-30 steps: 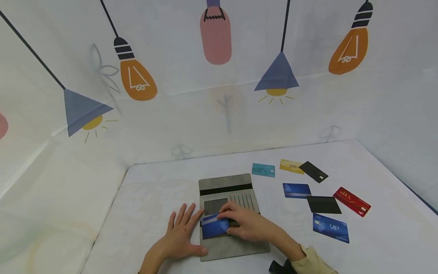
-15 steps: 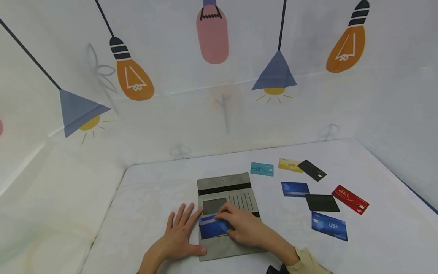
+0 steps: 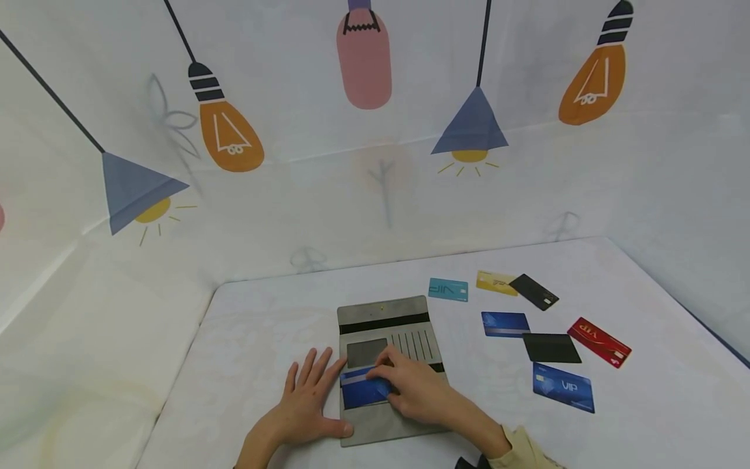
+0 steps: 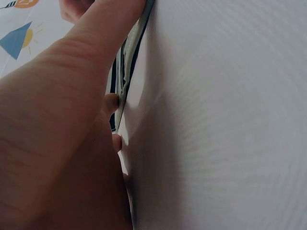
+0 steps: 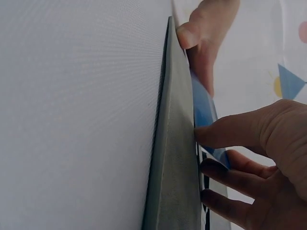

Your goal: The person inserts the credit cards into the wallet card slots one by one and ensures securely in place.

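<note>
A grey card wallet (image 3: 389, 426) lies unfolded on the white table, with a dark window pocket and a row of slots. Over its lower half sits a blue card (image 3: 363, 393) with a pale stripe. My right hand (image 3: 418, 389) pinches the right end of this card between thumb and fingers; in the right wrist view the blue card (image 5: 204, 110) stands at a slant from the wallet (image 5: 180, 158). Fingers spread, my left hand (image 3: 307, 400) lies flat at the wallet's left edge, thumb on its lower corner.
Right of the wallet are several loose cards: a teal card (image 3: 448, 290), a yellow card (image 3: 495, 283) partly under a black one (image 3: 534, 291), a striped blue one (image 3: 505, 324), a dark one (image 3: 552, 348), a red one (image 3: 600, 342) and a blue VIP card (image 3: 563, 387). A patterned white curtain (image 3: 328, 208) hangs behind.
My right hand has shifted slightly along the blue card and stays on it. The left hand keeps its place. The head view has moved a little.
</note>
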A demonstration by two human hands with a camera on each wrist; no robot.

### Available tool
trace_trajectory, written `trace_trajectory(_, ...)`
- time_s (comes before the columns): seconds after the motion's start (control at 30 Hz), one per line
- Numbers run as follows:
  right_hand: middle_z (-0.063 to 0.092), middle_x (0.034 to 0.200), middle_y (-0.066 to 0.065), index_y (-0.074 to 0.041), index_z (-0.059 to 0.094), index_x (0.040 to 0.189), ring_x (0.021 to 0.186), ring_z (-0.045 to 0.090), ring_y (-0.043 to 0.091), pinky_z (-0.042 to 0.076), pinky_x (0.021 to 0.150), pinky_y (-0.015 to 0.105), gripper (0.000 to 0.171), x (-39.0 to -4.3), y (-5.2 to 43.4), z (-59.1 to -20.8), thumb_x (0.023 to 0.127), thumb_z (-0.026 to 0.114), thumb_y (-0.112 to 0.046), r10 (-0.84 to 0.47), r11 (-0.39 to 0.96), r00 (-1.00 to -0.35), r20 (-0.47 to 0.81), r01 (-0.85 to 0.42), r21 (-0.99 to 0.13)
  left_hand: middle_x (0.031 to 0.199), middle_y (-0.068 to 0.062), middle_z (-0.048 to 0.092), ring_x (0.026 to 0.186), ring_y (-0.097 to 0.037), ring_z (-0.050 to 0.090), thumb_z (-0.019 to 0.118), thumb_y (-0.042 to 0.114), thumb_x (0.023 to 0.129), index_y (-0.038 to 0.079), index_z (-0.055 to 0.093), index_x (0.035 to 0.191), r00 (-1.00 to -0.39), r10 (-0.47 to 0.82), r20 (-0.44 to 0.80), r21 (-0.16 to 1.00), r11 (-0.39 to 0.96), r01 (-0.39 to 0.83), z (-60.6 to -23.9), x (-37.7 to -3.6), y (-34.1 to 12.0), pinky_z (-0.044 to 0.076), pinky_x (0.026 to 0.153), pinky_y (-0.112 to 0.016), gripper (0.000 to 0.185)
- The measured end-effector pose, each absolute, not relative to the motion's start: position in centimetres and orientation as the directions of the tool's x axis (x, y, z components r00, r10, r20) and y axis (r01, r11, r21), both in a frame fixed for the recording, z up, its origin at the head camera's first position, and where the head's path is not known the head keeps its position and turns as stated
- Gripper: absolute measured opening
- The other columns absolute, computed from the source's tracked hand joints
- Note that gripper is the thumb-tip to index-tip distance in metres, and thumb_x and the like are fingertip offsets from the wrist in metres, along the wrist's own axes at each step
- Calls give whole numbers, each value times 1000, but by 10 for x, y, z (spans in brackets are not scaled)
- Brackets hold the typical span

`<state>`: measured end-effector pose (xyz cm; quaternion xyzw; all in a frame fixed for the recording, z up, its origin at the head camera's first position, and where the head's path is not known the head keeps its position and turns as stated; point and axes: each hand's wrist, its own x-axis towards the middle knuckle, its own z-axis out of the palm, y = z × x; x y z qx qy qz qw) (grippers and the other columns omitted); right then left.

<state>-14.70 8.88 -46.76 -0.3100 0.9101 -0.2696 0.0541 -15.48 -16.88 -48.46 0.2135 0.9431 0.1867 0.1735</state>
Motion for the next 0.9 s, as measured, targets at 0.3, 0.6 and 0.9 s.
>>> trace_trajectory(0.3,49,120,-2,-18,71,121,90,54,3,50,76,19,40,-147,89,-469,83,74,-5,-594,651,-801,76,-534,-539,166,-10,10,151,-39,-5,67,80,68,28,26,157,-850,471,-234,423,837,348,-485,-155,-170,-7,112,-69,111)
trace_trajectory(0.6,52,107,-7,-17,74,112,80,49,-1,47,68,16,29,-144,89,-469,88,70,-1,-590,638,-796,134,-562,-526,167,-9,9,152,-38,-6,67,81,67,29,26,157,-849,461,-257,425,843,329,-484,-155,-169,-7,112,-69,112)
trace_trajectory(0.9,53,112,-2,-15,65,131,84,53,2,49,69,17,42,-142,89,-467,90,68,-3,-610,648,-780,142,-594,-477,167,-10,9,152,-39,-6,68,80,68,28,26,157,-849,466,-249,427,840,336,-484,-155,-169,-7,112,-69,111)
